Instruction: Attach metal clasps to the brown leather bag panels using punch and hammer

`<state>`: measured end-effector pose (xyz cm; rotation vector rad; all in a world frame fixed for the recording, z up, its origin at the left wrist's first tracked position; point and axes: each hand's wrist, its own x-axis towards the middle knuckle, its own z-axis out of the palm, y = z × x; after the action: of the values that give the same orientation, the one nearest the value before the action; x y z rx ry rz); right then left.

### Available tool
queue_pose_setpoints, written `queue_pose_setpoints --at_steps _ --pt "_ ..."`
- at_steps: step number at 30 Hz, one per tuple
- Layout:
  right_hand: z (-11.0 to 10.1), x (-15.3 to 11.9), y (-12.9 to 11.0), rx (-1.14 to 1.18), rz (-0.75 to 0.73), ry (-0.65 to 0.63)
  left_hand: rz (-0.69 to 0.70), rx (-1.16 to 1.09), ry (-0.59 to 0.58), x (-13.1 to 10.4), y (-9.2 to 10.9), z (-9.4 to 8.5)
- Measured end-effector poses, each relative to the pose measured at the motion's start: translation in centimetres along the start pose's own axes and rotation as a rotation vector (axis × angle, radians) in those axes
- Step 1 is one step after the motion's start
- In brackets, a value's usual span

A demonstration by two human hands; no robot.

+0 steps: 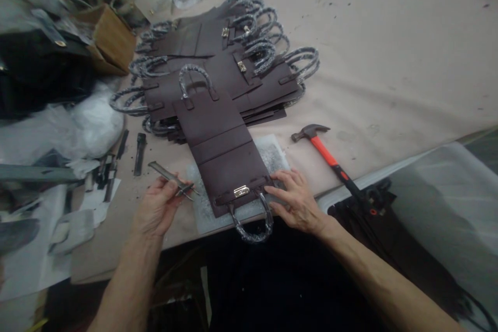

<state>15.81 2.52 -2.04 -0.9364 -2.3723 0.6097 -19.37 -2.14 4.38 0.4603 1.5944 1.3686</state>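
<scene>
A dark brown bag panel (pixel 221 140) with wrapped handles at both ends lies across a translucent pad (pixel 272 153) at the table's front edge. Near its front end sits a shiny metal clasp (pixel 241 191). My left hand (pixel 157 207) is closed on a metal divider tool (pixel 171 176), its two points directed right, beside the panel's left edge. My right hand (pixel 293 199) has its fingers apart, with the fingertips touching the panel's front right corner near the handle's base.
Behind lies a pile of similar brown panels (pixel 264 88) with wrapped handles. A red and black claw hammer (pixel 324 152) rests on the table (pixel 389 62) at the right. At the left are a dark punch (pixel 139 153), small tools, plastic bags (pixel 97 119) and an open cardboard box (pixel 111 36).
</scene>
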Motion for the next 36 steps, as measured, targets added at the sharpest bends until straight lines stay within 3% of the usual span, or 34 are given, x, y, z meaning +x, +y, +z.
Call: queue_pose_setpoints --at_steps 6,8,11,18,26,36 --pt "-0.3 -0.1 0.2 -0.011 -0.015 -0.071 0.132 -0.112 -0.147 -1.8 -3.2 9.5" --pt "-0.4 -0.1 0.2 -0.015 -0.015 -0.081 0.221 -0.092 -0.184 -2.1 -4.5 11.5" --pt "-0.4 -0.1 0.2 -0.008 -0.002 -0.087 0.357 -0.028 -0.240 -2.4 -6.1 13.1" --pt "-0.2 0.0 0.2 0.015 0.014 -0.060 0.502 0.145 -0.263 -3.8 -7.3 13.3" --pt "0.1 0.0 0.4 0.025 0.006 0.002 0.875 0.432 -0.243 -4.7 -8.3 12.1" --pt "0.5 -0.2 0.5 0.049 -0.008 0.068 0.839 0.395 -0.171 -4.9 -8.8 12.4"
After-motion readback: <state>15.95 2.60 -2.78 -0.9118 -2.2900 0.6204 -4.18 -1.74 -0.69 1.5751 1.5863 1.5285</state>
